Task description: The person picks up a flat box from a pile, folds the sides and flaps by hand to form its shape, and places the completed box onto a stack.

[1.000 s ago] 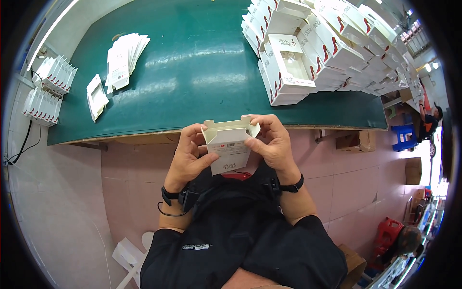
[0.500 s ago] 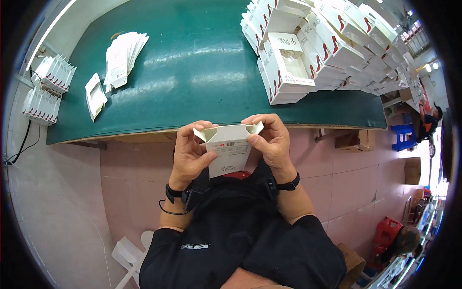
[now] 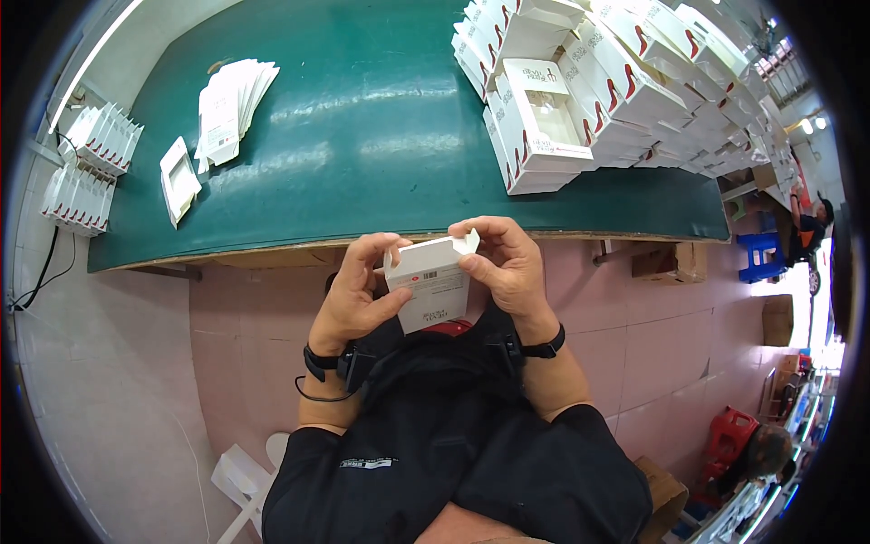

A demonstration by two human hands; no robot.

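Observation:
A white carton [image 3: 436, 288] with dark print is held upright between both hands, in front of the table's near edge. My left hand [image 3: 361, 295] grips its left side, thumb on the printed face and fingers at the top corner. Closed on the top right corner is my right hand [image 3: 507, 266], its thumb and forefinger at a small raised side flap [image 3: 468, 243]. The carton's inside and its lower end are hidden from view.
On the green table [image 3: 362, 118] a fan of flat white cartons [image 3: 227, 113] lies at the left, near a white tray-like piece [image 3: 180, 181]. Many windowed white boxes [image 3: 625, 86] are stacked at the right. Farther right are a blue stool [image 3: 759, 257] and another person [image 3: 807, 227].
The left side flap has swung inward under my left fingers. The right flap has also turned inward, and the carton has tilted slightly, its right end higher.

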